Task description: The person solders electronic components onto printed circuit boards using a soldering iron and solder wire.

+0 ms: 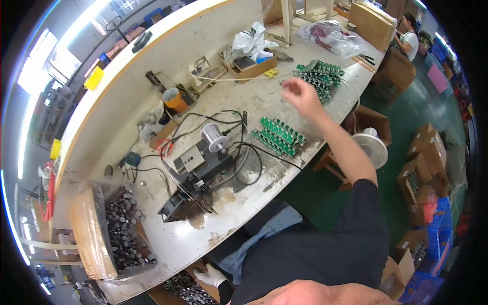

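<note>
My right hand [302, 98], bare, hovers over the bench beside a heap of green circuit boards [325, 76]. Its fingers curl loosely, with a gap between thumb and fingertips and nothing visible in them. Nearer to me lie several green boards [278, 135] side by side, small parts standing along them. My left hand [211, 275] wears a white glove and is low at the bench's front edge. Its fingers are stretched out beside a cardboard box of small shiny metal parts [190, 291].
A soldering device [203, 162] with a wire spool [214, 138] and tangled cables occupies the middle of the bench. Left of it stands a plastic-lined carton [91, 231] of round metal parts. A white fan [370, 150] is beyond the right edge. One person [408, 38] is far right.
</note>
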Demonstrator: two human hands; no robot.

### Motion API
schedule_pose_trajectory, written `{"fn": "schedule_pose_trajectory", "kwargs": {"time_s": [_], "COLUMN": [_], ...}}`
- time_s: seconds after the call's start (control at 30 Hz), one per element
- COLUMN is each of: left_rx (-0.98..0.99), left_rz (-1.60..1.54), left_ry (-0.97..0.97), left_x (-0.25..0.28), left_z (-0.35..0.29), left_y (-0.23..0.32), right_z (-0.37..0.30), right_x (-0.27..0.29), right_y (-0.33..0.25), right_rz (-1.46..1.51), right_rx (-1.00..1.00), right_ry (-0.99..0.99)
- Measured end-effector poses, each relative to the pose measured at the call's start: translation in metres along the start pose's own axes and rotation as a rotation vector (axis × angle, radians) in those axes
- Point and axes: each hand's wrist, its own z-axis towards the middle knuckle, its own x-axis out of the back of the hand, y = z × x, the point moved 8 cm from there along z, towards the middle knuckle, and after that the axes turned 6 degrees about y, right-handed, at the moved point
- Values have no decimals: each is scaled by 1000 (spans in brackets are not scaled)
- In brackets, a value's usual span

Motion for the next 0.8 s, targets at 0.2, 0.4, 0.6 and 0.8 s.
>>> {"fn": "schedule_pose_trajectory", "kwargs": {"time_s": [0.2,0.4,0.6,0.8], "left_rx": [127,287,317,88], "left_rz": [31,-101,-159,-435], "left_ry": [14,-92,-623,-1194], "left_x": [15,28,16,-17], "left_z": [-21,-49,-67,-91], "left_y": [39,50,106,230], "right_z": [170,215,257,257], "right_x": [-61,-117,-80,-43], "right_y": [103,150,162,114], "right_rz": [-710,-1174,-764,-680], "right_rx": [241,253,-149,119], "right_ry": [166,-157,185,283]}}
